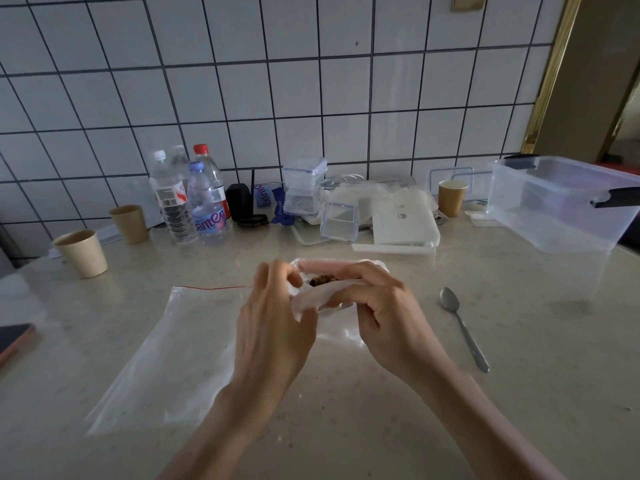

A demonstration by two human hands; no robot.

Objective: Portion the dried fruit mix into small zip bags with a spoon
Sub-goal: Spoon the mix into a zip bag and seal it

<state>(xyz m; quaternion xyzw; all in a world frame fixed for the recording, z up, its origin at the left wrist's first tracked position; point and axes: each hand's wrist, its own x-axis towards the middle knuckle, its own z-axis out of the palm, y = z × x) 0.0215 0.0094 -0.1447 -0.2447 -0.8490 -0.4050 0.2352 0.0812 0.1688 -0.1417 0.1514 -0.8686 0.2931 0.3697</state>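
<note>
Fig.: my L hand (273,317) & R hand (374,306) pinch fruit bag (311,299) open; spoon (464,327) idle, zip bag (173,348) unfilled—portioning apparently not begun.

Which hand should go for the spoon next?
Right. The spoon lies on the counter just beside the right hand. The left hand sits on the far side and can keep gripping the bag of dried fruit.
</note>
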